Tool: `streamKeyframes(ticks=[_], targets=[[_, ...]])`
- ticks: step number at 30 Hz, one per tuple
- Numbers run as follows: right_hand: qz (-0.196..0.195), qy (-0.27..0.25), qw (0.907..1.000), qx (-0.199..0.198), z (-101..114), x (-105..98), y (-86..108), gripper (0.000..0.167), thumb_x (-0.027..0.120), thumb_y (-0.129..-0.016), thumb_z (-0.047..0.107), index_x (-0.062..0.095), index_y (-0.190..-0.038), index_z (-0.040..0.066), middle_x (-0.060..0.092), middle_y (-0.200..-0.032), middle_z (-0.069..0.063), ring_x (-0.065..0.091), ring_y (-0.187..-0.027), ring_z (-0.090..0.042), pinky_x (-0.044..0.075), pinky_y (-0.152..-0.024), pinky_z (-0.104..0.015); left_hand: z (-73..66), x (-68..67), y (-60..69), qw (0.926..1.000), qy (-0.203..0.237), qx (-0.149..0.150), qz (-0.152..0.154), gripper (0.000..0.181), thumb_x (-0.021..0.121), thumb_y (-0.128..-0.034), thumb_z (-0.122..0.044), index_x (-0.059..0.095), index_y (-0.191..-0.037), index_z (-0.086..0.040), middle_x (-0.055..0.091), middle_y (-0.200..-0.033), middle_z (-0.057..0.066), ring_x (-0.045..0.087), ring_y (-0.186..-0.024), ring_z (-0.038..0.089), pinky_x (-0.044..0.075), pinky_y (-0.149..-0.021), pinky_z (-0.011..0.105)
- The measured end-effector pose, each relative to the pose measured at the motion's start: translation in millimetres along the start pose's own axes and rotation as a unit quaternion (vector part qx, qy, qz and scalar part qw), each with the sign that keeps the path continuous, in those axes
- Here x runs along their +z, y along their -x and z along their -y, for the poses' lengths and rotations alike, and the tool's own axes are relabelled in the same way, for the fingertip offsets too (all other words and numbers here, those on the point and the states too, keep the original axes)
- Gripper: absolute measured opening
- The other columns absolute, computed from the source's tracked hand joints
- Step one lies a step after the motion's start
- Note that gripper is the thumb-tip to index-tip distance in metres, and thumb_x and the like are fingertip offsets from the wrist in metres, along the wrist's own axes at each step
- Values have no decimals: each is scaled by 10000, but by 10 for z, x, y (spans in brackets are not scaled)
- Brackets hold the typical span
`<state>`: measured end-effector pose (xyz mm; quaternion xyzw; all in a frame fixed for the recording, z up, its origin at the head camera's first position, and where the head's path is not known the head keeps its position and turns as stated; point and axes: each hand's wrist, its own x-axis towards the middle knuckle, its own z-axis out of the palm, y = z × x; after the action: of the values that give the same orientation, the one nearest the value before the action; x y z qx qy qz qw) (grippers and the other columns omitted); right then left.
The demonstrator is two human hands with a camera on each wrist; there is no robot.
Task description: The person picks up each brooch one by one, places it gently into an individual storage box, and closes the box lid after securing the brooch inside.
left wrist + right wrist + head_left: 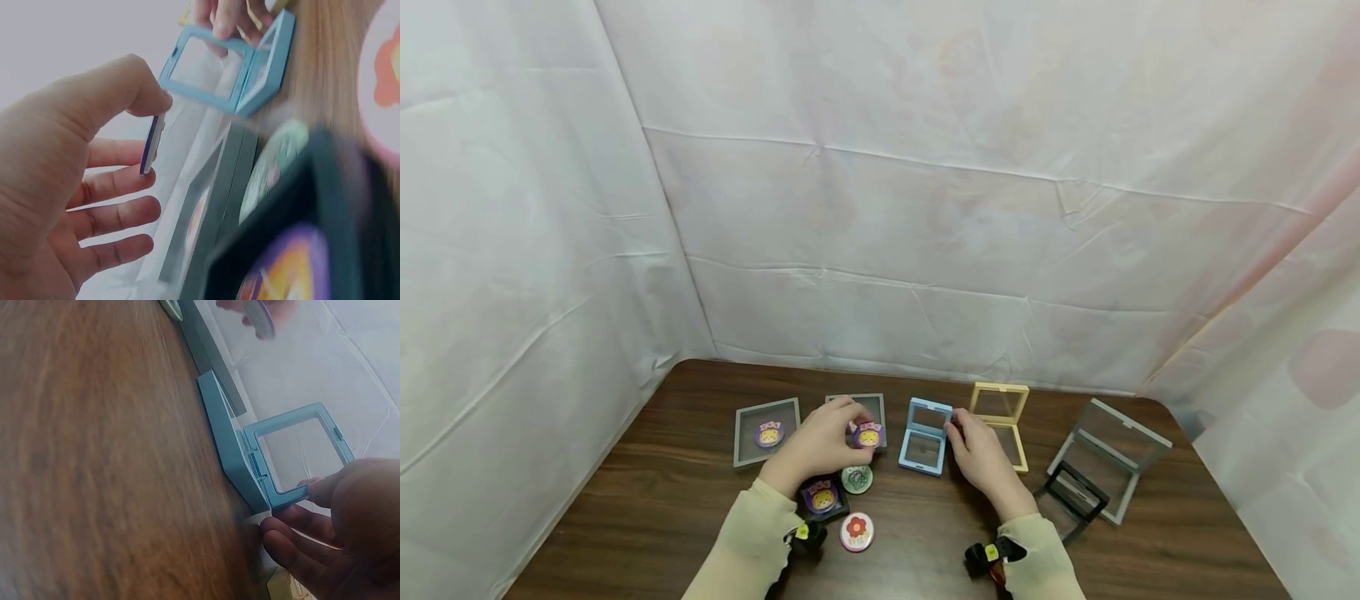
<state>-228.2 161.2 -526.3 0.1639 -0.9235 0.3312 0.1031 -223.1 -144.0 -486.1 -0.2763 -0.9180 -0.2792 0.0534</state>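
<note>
My left hand (pixel 823 442) pinches a round purple-edged badge (pixel 868 435) with a yellow cartoon face between thumb and fingers. In the left wrist view the badge (pixel 152 145) is edge-on, held above the table, with the other fingers spread. An open blue display case (pixel 923 450) stands to the right, its lid raised. My right hand (pixel 981 450) holds the lid's right edge between thumb and fingers, seen closely in the right wrist view on the blue lid (pixel 289 499). Behind the left hand is a grey case (pixel 880 400), partly hidden.
Another grey case (pixel 741 437) with a purple badge (pixel 769 434) lies left. Near the left wrist are a black case (pixel 842 510) with a badge, a green badge (pixel 857 479) and a flower badge (pixel 857 532). Rightward stand open yellow (pixel 1021 454), grey (pixel 1123 500) and black (pixel 1093 492) cases.
</note>
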Motion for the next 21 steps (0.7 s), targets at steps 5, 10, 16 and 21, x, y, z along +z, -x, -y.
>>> streamKeyframes(ticks=[5, 10, 16, 21], targets=[[-4, -6, 10000, -5, 0, 18, -2, 55, 638, -1115, 84, 669, -1071, 95, 635, -924, 1, 577, -794, -146, 494, -696, -387, -117, 147, -105, 9997, 174, -111, 109, 424, 859, -859, -276, 753, -1251, -153, 654, -1191, -7, 620, -954, 173, 558, -816, 365], [-8, -35, 10000, -25, 15, 30, -14, 62, 641, -1113, 85, 668, -1064, 110, 641, -930, 2, 590, -811, -148, 504, -713, -398, -200, 249, -166, 9997, 169, -142, 68, 430, 862, -854, -300, 757, -1247, -161, 645, -1142, -26, 580, -945, 121, 555, -831, 338], [-51, -3, 10000, -47, 31, 26, -24, 73, 653, -1105, 79, 659, -1037, 106, 626, -900, 1, 569, -783, -153, 489, -696, -391, -249, 345, -223, 9999, 14, 20, -99, 427, 891, -836, -337, 771, -1211, -171, 652, -1075, -38, 589, -961, 137, 542, -898, 403], [-72, 5, 10000, -42, 32, 33, -29, 76, 661, -1102, 79, 659, -1031, 106, 624, -893, -3, 577, -784, -160, 492, -697, -396, -265, 389, -235, 9997, -56, 75, -227, 402, 895, -864, -359, 780, -1204, -178, 671, -1084, -36, 643, -1078, 207, 530, -971, 527]])
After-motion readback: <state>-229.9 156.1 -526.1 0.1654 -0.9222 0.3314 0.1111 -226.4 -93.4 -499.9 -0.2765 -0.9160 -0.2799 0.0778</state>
